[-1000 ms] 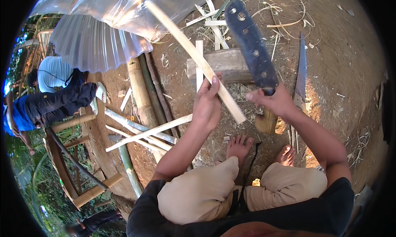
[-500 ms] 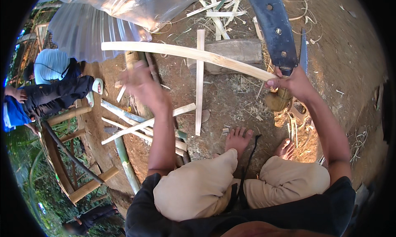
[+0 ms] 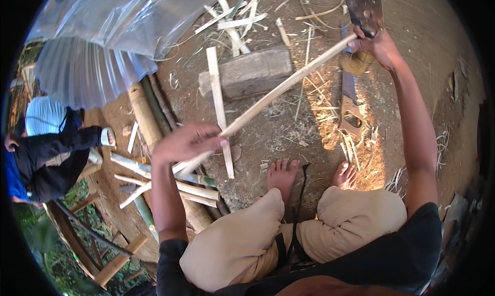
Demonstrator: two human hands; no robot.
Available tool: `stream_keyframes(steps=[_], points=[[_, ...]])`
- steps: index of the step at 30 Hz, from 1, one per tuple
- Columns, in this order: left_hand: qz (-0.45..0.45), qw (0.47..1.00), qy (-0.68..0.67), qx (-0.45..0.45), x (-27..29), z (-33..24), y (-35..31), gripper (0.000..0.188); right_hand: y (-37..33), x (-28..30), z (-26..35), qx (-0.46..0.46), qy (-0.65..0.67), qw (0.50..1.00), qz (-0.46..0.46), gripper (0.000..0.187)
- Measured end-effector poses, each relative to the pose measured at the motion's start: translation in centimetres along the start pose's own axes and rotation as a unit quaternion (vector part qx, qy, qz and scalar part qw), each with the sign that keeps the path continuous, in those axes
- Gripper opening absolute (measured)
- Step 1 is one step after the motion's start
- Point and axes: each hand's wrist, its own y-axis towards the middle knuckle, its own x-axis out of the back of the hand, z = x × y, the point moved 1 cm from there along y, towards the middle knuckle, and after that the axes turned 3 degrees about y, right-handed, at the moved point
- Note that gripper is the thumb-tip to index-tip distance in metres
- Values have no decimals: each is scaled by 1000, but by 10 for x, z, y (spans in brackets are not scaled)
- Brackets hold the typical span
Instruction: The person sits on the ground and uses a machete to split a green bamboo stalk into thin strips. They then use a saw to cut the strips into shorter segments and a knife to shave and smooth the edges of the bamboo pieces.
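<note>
A long pale bamboo strip (image 3: 281, 92) slants across the middle, its narrow edge turned up. Its far right end is pinched in my right hand (image 3: 381, 47). The same hand grips a big knife, whose broad dark blade (image 3: 365, 8) with holes points away and whose rounded wooden handle end (image 3: 357, 63) shows below. My left hand (image 3: 188, 143) lies over the strip's near left part, fingers stretched out and thumb apart. The thumb tip overlaps the strip; whether it presses on it I cannot tell.
A hand saw (image 3: 350, 108) lies near my feet. A wooden block (image 3: 252, 74) carries a leaning strip (image 3: 219, 105). Bamboo poles (image 3: 144, 115) and cut strips (image 3: 198, 189) lie left. Clear corrugated sheet (image 3: 87, 72) stands far left, near another person (image 3: 56, 146).
My left hand has come down onto the strip. The right hand has moved farther away with knife and strip end, and the strip now slopes toward the near left. The view has shifted.
</note>
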Motion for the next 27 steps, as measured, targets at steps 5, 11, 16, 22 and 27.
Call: stream_keyframes(steps=[5, 11, 16, 22, 27], points=[[-75, 889, -415, 180, -72, -45, 35, 33, 12, 18, 5, -36, 9, 986, -161, 25], [-167, 828, -520, 129, -84, -83, 67, 28, -56, -51, 20, -18, -242, 968, -60, 7], [-209, 833, -479, 185, -99, -92, 83, 28, -91, -113, 63, 139, -260, 949, 108, 25], [-266, 916, -273, 128, -108, -100, 63, 27, -38, -98, 41, 101, -353, 930, 32, 12], [-224, 887, -368, 166, -116, -100, 65, 26, -54, -121, 58, 226, -358, 904, 62, 9]])
